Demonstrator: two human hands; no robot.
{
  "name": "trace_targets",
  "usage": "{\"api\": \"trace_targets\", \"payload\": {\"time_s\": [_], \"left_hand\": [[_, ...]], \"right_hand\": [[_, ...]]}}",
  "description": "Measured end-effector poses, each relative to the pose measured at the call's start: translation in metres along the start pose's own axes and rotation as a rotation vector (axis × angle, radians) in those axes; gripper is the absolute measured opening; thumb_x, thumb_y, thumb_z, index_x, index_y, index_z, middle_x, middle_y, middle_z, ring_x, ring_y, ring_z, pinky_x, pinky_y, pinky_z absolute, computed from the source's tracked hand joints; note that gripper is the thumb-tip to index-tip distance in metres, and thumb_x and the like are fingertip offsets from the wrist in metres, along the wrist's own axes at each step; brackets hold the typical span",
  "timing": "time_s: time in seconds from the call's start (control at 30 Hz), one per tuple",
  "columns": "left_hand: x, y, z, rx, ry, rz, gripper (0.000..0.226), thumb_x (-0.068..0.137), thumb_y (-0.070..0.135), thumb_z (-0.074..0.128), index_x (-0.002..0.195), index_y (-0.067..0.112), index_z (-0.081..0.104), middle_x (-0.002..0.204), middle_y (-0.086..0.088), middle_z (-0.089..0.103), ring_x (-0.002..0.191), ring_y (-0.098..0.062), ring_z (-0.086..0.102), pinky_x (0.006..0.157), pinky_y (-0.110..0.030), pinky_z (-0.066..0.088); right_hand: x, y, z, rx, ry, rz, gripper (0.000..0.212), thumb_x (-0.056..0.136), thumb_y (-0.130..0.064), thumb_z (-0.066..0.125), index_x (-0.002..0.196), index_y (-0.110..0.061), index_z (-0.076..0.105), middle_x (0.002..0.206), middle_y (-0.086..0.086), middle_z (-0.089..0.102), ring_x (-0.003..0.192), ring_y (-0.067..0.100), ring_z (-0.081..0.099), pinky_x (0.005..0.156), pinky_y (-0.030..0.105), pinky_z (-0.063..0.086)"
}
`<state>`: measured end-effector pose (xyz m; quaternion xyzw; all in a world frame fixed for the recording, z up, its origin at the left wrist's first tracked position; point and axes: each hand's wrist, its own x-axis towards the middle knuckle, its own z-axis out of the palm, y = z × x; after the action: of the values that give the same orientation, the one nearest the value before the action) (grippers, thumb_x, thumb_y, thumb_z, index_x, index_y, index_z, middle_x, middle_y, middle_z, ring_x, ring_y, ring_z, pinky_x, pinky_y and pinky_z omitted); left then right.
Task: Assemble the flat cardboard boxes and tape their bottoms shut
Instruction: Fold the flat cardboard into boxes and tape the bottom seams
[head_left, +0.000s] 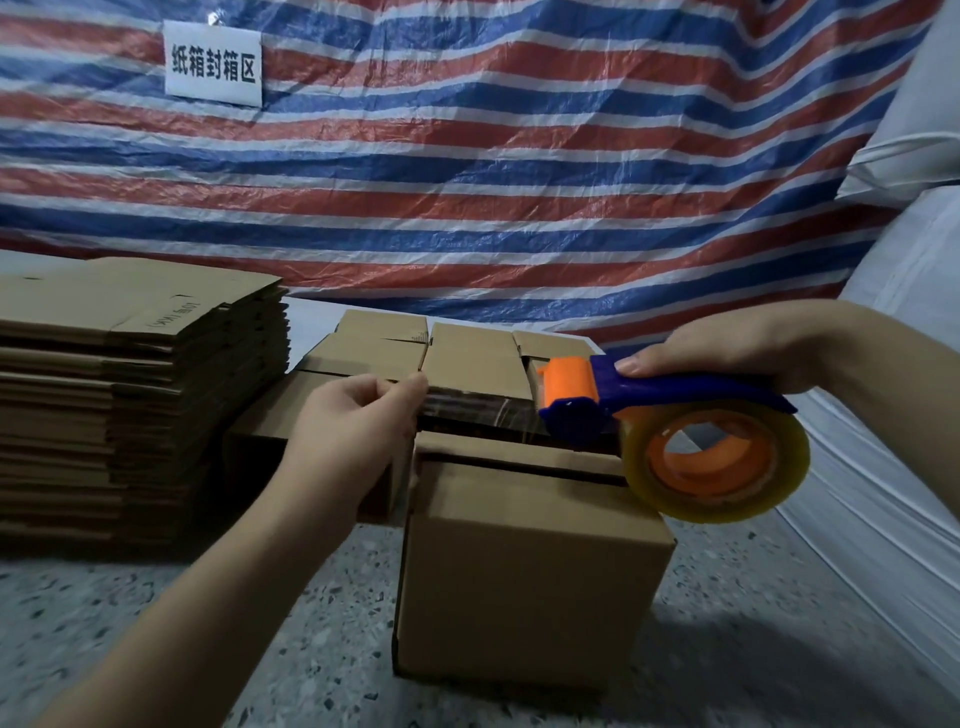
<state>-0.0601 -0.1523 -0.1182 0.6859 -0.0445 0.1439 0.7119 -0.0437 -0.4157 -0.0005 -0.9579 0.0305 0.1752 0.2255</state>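
— Stretching clear tape (483, 410) between our hands: the left hand (353, 436) pinches the free end, its grip clamped on the strip.

— And the right hand (737, 353)?

— Its grip is wrapped round the blue handle of the tape dispenser (649, 410), the roll hanging at the near right.

— Where is the cardboard box (524, 566)?

— Standing on the speckled floor (156, 623), right under the tape, flaps folded in. Flat boxes (130, 389) are stacked at the left, more folded cardboard (415, 348) lies beyond, and a striped tarp (519, 182) hangs at the far side.
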Motion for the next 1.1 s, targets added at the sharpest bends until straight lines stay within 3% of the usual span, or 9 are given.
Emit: {"api": "trace_targets", "payload": {"time_s": [0.07,0.13,0.27,0.43,0.67,0.8,0.93,1.1], "left_hand": [[-0.002,-0.008,-0.004,0.051,0.008,-0.036,0.033,0.092,0.035,0.064,0.075,0.007,0.059,0.056,-0.001,0.047,0.036,-0.004,0.04,0.037,-0.015,0.037],[-0.005,-0.018,-0.005,0.017,-0.002,-0.096,0.033,0.092,0.035,0.064,0.073,0.009,0.057,0.051,0.003,0.048,0.036,-0.004,0.041,0.036,-0.016,0.036],[-0.01,-0.034,-0.003,-0.061,-0.015,-0.204,0.031,0.096,0.026,0.059,0.069,0.011,0.058,0.047,0.007,0.048,0.039,-0.005,0.043,0.039,-0.018,0.039],[-0.012,-0.04,-0.006,-0.12,-0.025,-0.21,0.028,0.096,0.023,0.059,0.073,0.007,0.062,0.048,0.006,0.049,0.042,-0.006,0.045,0.043,-0.02,0.043],[-0.014,-0.043,-0.008,-0.175,-0.044,-0.233,0.028,0.096,0.021,0.059,0.089,-0.004,0.066,0.057,-0.003,0.057,0.045,-0.009,0.048,0.043,-0.02,0.045],[-0.018,-0.047,-0.008,-0.174,-0.072,-0.257,0.032,0.097,0.025,0.059,0.089,-0.005,0.065,0.062,-0.006,0.055,0.054,-0.015,0.047,0.056,-0.029,0.044],[-0.024,-0.056,-0.006,-0.042,-0.088,-0.228,0.053,0.097,0.039,0.056,0.091,-0.014,0.059,0.07,-0.013,0.051,0.068,-0.025,0.044,0.068,-0.039,0.038],[-0.021,-0.056,-0.006,-0.032,-0.119,-0.324,0.046,0.092,0.052,0.056,0.084,0.008,0.064,0.059,0.0,0.041,0.055,-0.014,0.032,0.054,-0.03,0.026]], "right_hand": [[-0.016,0.001,-0.017,-0.009,-0.066,-0.006,0.085,0.049,-0.08,0.081,0.106,-0.018,0.073,0.094,0.011,0.077,0.076,0.022,0.074,0.068,0.032,0.06],[-0.021,-0.012,-0.015,-0.089,-0.076,0.047,0.085,0.047,-0.079,0.08,0.103,-0.015,0.073,0.087,0.01,0.077,0.064,0.018,0.072,0.054,0.026,0.055],[-0.012,-0.02,-0.013,-0.125,-0.067,0.046,0.081,0.052,-0.073,0.073,0.108,-0.015,0.07,0.088,0.009,0.078,0.066,0.017,0.073,0.054,0.026,0.056],[-0.007,-0.023,-0.014,-0.151,-0.1,0.058,0.077,0.055,-0.073,0.073,0.107,-0.016,0.071,0.091,0.008,0.078,0.069,0.017,0.074,0.058,0.027,0.058],[-0.002,-0.026,-0.015,-0.147,-0.107,0.066,0.082,0.05,-0.072,0.076,0.107,-0.013,0.072,0.092,0.009,0.078,0.072,0.019,0.075,0.058,0.026,0.057],[0.0,-0.03,-0.014,-0.159,-0.123,0.075,0.084,0.047,-0.071,0.077,0.107,-0.013,0.072,0.091,0.009,0.078,0.071,0.018,0.075,0.057,0.027,0.057],[0.002,-0.031,-0.014,-0.153,-0.134,0.077,0.081,0.049,-0.07,0.078,0.107,-0.014,0.071,0.092,0.008,0.078,0.071,0.018,0.075,0.058,0.027,0.058],[0.002,-0.031,-0.015,-0.161,-0.131,0.069,0.079,0.049,-0.071,0.078,0.104,-0.015,0.072,0.091,0.008,0.078,0.071,0.017,0.075,0.058,0.026,0.058]]}}
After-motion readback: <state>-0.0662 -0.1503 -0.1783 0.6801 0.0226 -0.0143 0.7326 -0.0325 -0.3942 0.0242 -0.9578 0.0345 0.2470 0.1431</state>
